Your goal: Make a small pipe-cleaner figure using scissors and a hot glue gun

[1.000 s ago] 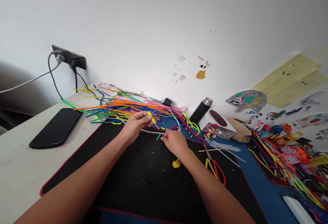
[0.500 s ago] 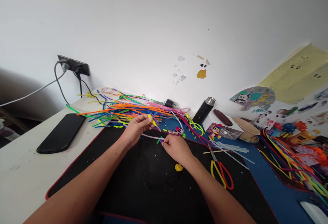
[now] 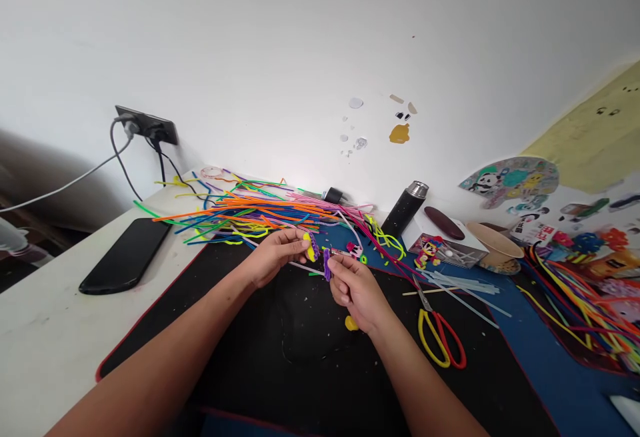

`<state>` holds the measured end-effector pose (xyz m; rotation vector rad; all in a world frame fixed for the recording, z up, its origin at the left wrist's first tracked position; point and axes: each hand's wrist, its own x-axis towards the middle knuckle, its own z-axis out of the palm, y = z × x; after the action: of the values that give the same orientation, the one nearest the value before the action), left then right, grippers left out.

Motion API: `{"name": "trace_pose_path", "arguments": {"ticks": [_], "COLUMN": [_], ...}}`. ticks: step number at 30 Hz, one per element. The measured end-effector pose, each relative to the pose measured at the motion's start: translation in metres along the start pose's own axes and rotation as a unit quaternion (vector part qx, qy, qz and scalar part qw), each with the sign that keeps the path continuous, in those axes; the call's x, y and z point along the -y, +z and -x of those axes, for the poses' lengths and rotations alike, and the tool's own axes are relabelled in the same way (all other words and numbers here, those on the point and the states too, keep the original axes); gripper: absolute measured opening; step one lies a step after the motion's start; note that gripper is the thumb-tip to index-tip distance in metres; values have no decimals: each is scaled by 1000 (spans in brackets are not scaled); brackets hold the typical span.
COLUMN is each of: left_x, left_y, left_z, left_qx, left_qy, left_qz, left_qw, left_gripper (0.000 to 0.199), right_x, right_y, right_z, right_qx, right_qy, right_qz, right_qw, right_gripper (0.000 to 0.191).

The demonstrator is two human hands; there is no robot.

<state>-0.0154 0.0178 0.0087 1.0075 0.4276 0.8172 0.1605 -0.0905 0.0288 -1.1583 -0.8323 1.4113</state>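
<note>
Between the thumb and fingers of my left hand (image 3: 280, 254) is a small yellow and purple pipe-cleaner piece (image 3: 311, 247). My right hand (image 3: 357, 287) pinches a small purple pipe-cleaner piece (image 3: 327, 266), held upright just right of the other one, with a narrow gap between them. Both hands hover over the black mat (image 3: 240, 357). A pale pipe cleaner (image 3: 306, 267) lies behind the fingers. Below my right hand sits a small yellow piece (image 3: 351, 323). Just beyond the right fingers is a small pink and white figure (image 3: 355, 249).
Many coloured pipe cleaners (image 3: 250, 207) are heaped along the wall. Scissors (image 3: 440, 337) with yellow and red handles lie to the right, near translucent sticks (image 3: 463, 282). A black flask (image 3: 407, 209) leans beside a white box (image 3: 465, 250). A black phone-like slab (image 3: 127, 257) lies left.
My right hand has lifted a purple piece off the mat and raised it beside the left hand's piece. My left hand has shifted slightly right. The view has turned a little.
</note>
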Motion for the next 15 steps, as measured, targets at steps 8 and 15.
{"name": "trace_pose_path", "arguments": {"ticks": [8, 15], "left_x": [2, 3], "left_y": [-2, -2], "left_z": [0, -1], "left_qx": [17, 15], "left_qy": [-13, -19], "left_qz": [-15, -25], "left_qw": [1000, 999], "left_gripper": [27, 26], "right_x": [-2, -8], "right_y": [1, 1], "right_z": [-5, -9], "right_qx": [-14, -51], "right_qy": [-10, -53], "right_qz": [-23, 1], "right_qw": [1000, 997], "right_gripper": [41, 41]}}
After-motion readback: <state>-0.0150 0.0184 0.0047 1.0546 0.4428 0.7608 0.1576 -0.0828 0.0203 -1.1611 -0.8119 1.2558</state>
